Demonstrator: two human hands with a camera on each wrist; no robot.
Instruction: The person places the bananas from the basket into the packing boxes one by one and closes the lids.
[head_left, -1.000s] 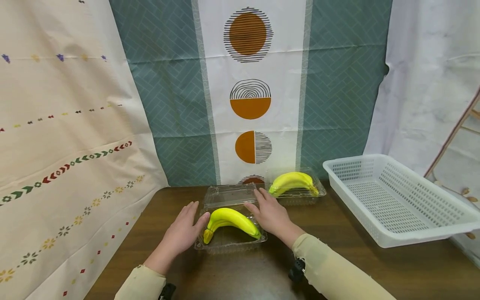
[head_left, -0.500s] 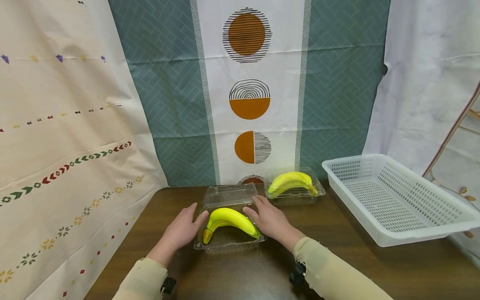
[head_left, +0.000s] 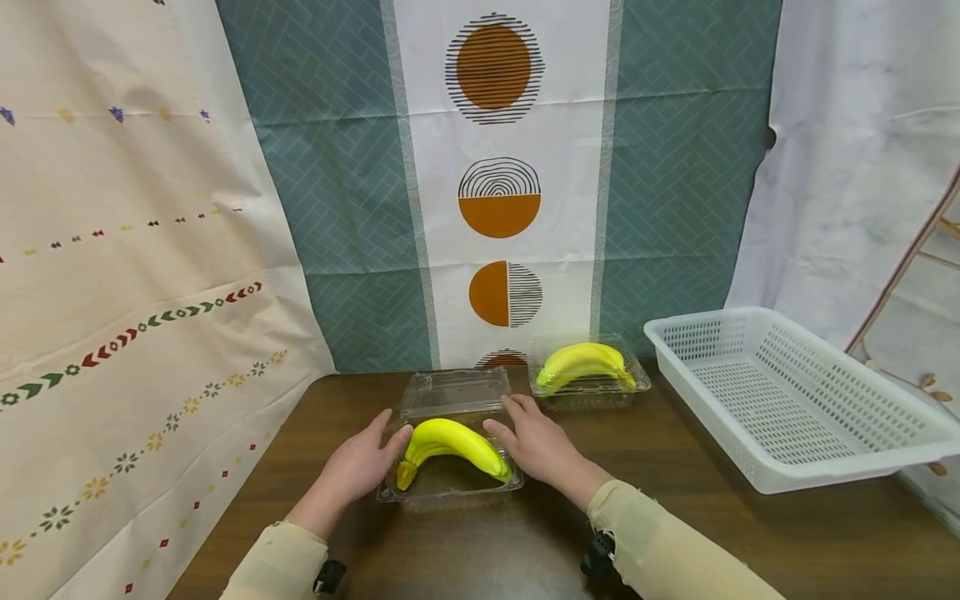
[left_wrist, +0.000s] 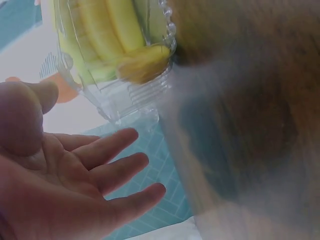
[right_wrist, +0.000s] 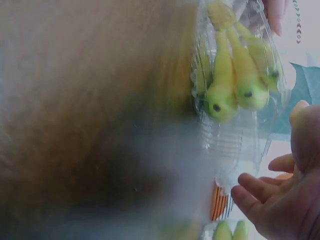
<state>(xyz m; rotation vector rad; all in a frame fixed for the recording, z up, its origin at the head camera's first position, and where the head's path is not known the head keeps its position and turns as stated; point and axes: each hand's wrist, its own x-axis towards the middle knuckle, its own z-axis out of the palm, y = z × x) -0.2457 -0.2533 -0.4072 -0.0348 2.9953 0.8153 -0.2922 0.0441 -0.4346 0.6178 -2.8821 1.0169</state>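
Note:
A bunch of yellow bananas (head_left: 459,437) lies in a clear plastic clamshell box (head_left: 450,500). Its lid (head_left: 453,393) is folded back towards the wall. At the left end of the box is my left hand (head_left: 356,468), fingers extended and thumb up by the rim. My right hand (head_left: 543,443) stands at the right end, its fingers pointing forward beside the box. In the left wrist view the palm and spread fingers of the left hand (left_wrist: 85,180) face the box with nothing in them. The right wrist view has the right hand (right_wrist: 280,200) with its fingers loosely bent, just off the box.
Behind and to the right, a second clear box with bananas (head_left: 588,367) stands near the back edge of the brown wooden table (head_left: 480,550). A white perforated plastic basket (head_left: 802,408) sits at the right. Patterned cloths (head_left: 517,208) hang behind and along the sides.
The box with the bananas has shifted slightly left and towards me, and the left hand has shifted slightly left too. The right hand's fingertips sit a little lower in view than before.

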